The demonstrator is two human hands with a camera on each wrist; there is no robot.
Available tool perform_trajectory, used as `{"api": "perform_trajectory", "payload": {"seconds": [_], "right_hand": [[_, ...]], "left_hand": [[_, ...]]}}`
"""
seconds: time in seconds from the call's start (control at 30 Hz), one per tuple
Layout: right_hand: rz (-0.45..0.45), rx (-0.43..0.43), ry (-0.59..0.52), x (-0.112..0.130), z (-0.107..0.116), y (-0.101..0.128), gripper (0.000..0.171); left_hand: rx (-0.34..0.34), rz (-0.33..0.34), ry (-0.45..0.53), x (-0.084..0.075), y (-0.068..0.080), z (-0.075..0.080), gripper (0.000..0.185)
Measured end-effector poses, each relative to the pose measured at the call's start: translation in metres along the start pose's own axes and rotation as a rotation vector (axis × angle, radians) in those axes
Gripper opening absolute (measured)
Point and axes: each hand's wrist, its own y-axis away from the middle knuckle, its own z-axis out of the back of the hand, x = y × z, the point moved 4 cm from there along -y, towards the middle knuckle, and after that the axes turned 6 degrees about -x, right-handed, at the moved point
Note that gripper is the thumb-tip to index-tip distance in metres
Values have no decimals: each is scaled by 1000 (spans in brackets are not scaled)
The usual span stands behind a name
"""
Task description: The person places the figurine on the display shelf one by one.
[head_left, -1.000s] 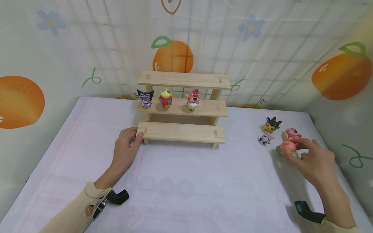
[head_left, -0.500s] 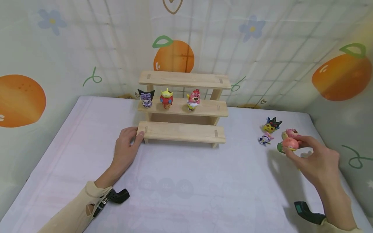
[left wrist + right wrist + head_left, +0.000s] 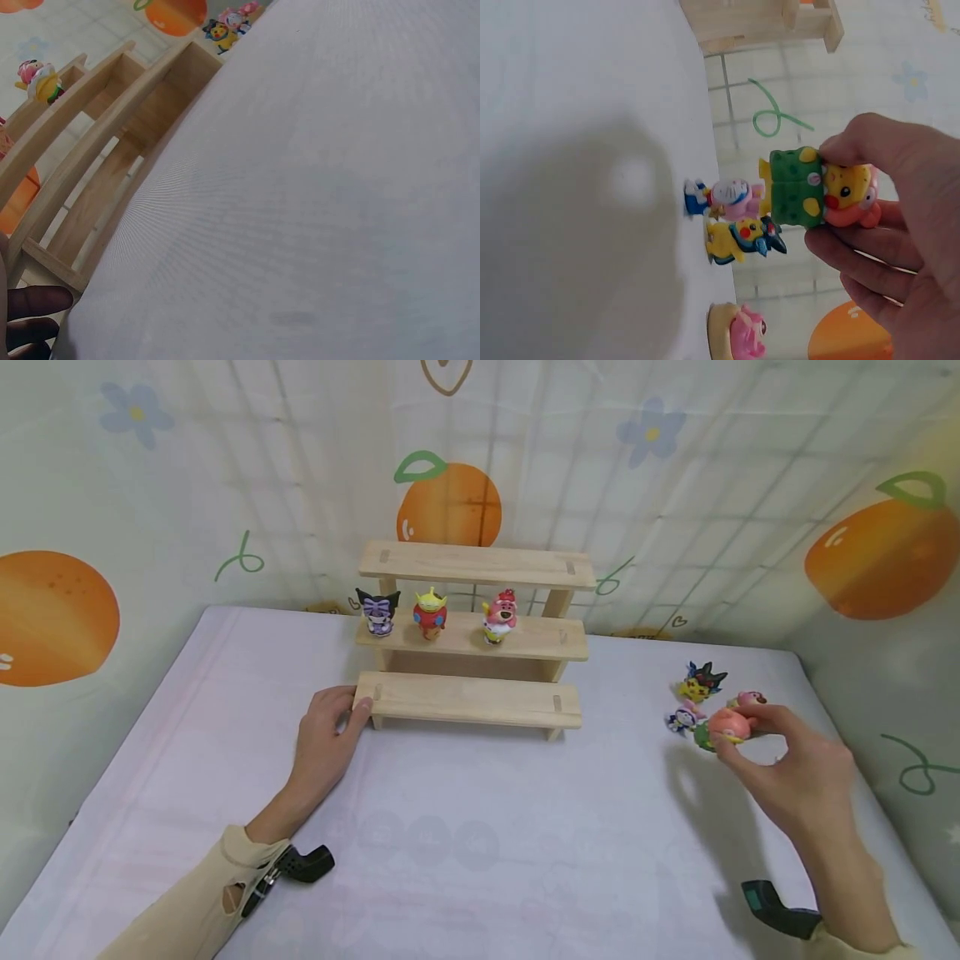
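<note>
My right hand [image 3: 806, 768] pinches a toy figurine [image 3: 727, 725] between thumb and fingers, above the table on the right. In the right wrist view this figurine [image 3: 799, 187] shows a green body, a yellow face with red cheeks and a pinkish-orange hood. My left hand [image 3: 326, 731] grips the left end of the lowest step of a wooden three-tier display stand [image 3: 472, 702], thumb on top. On the middle step stand a black-and-purple figurine [image 3: 377, 613], a red one with a yellow-green top [image 3: 431, 613] and a pink bear figurine [image 3: 499, 617].
Near the held figurine, a yellow figurine with a dark hood [image 3: 700, 682] and a small white-and-blue one with pink [image 3: 683, 717] stand on the white-covered table [image 3: 480, 852]. A pink figurine [image 3: 744, 334] is partly hidden behind the right hand. A patterned curtain [image 3: 315, 485] hangs behind the stand.
My right hand has lifted the green-bodied figurine slightly, then carried it a little to the left, its shadow shifting left too. The left hand stays on the stand.
</note>
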Motion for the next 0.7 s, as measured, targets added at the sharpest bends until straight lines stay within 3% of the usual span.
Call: {"api": "perform_trajectory", "payload": {"seconds": [0.1, 0.43, 0.7], "right_hand": [[40, -13, -27, 5, -5, 1, 52], [60, 87, -54, 22, -26, 8, 48], [125, 49, -79, 33, -34, 10, 50]], "left_hand": [[2, 1, -4, 0, 0, 0, 42], [8, 9, -11, -1, 1, 1, 43], [3, 10, -9, -2, 0, 1, 42]]}}
